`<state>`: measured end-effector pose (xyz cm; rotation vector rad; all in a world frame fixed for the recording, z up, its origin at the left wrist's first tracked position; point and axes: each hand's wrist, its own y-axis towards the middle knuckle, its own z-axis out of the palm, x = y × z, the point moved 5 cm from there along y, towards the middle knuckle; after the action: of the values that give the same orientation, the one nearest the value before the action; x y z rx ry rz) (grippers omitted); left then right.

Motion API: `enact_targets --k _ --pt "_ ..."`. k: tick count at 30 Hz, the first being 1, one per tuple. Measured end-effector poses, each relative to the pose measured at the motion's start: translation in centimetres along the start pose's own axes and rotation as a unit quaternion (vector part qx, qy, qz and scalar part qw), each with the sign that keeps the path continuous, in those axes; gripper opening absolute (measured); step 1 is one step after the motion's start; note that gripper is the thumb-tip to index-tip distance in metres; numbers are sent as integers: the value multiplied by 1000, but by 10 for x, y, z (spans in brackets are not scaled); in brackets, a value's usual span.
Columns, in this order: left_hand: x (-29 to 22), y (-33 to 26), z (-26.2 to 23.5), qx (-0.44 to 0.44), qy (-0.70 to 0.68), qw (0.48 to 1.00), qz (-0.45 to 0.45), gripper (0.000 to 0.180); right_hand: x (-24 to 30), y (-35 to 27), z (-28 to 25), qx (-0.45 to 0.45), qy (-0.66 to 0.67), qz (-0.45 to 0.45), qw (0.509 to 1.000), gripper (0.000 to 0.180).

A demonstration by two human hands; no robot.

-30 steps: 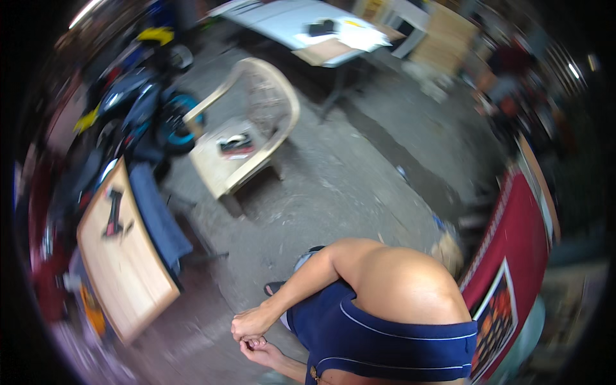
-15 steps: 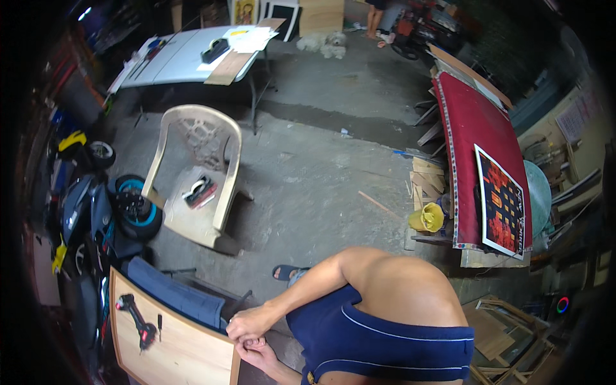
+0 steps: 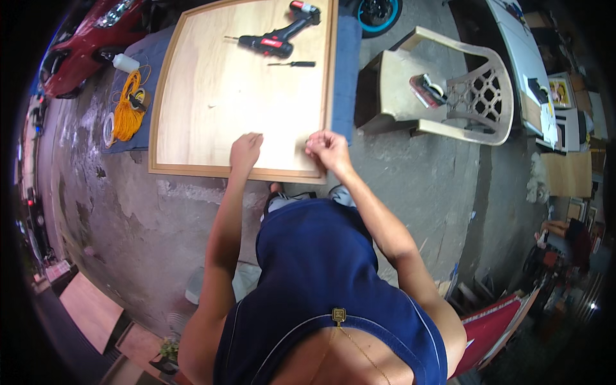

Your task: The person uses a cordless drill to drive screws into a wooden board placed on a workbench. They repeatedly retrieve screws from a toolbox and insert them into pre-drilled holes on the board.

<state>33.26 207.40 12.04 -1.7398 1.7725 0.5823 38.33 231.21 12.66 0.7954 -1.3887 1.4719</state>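
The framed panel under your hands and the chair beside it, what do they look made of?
The framed panel looks like pale, unfinished plywood with a wood rim: faint grain, matte face. The chair looks like moulded plastic, beige and dull, with a lattice-cut back. Both hands, left and right, rest on the panel.

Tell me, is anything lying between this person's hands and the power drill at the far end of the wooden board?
Only a small screwdriver lies just short of the drill. Otherwise bare wooden board stretches between it and the left hand and right hand at the near edge.
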Motion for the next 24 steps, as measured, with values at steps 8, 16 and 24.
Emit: enact_targets --k 8,16,24 --pt "15 59 -18 70 28 984 164 28 -7 43 74 -123 74 46 989 16" --pt "-3 81 -21 121 77 964 224 31 -12 39 90 -150 162 62 973 21" --pt "26 77 -36 121 78 981 130 29 -6 44 88 -109 203 80 970 21"
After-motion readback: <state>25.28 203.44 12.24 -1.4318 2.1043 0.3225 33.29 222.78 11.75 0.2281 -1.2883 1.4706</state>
